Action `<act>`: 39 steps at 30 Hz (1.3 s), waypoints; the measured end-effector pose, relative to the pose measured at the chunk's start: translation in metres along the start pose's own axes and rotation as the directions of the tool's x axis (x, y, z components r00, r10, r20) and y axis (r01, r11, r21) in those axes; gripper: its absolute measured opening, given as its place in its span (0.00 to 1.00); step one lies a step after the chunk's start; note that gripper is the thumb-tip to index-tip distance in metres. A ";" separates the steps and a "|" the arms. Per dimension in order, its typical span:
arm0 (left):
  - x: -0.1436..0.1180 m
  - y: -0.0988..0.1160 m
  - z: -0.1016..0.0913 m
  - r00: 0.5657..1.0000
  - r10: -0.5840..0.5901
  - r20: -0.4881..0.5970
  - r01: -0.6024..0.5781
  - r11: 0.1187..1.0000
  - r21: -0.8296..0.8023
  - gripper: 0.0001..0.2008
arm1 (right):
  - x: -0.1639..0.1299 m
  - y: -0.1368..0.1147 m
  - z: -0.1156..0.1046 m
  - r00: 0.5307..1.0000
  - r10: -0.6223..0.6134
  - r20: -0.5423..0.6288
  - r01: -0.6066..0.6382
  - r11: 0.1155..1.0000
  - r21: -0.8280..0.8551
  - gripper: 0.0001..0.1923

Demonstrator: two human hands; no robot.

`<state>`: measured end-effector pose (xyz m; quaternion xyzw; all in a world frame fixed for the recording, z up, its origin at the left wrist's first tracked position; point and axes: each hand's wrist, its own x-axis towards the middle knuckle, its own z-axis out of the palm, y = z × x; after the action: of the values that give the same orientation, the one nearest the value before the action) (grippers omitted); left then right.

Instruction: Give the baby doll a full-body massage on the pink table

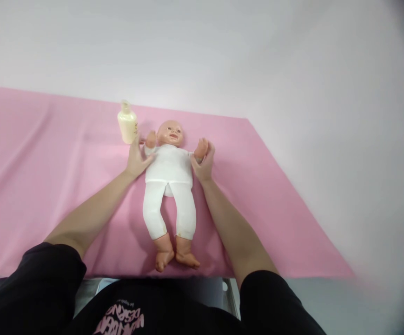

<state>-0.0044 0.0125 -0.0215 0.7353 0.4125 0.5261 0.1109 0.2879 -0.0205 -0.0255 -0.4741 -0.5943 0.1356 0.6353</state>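
While the left hand and right hand flank the white-clothed plastic baby doll mid-table, open fingers touch its shoulders, gripping nothing.

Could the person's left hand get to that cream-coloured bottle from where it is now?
Probably yes. The left hand lies open at the doll's shoulder, fingertips just below the upright bottle on the pink cloth. Nothing stands between them; the doll's raised arm is off to the side.

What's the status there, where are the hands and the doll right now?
Left hand open against doll at its shoulder. Right hand cupping its other arm. Doll flat on pink cloth. Cream bottle upright beside left fingertips.
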 end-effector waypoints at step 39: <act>-0.006 -0.028 0.018 0.993 -0.075 0.090 0.075 0.997 0.000 0.32 | 0.004 0.019 0.003 0.999 0.025 0.039 -0.023 0.998 -0.051 0.33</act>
<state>-0.0029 0.0308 -0.0502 0.7420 0.4338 0.4887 0.1502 0.2936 -0.0069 -0.0380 -0.4946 -0.6041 0.1374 0.6096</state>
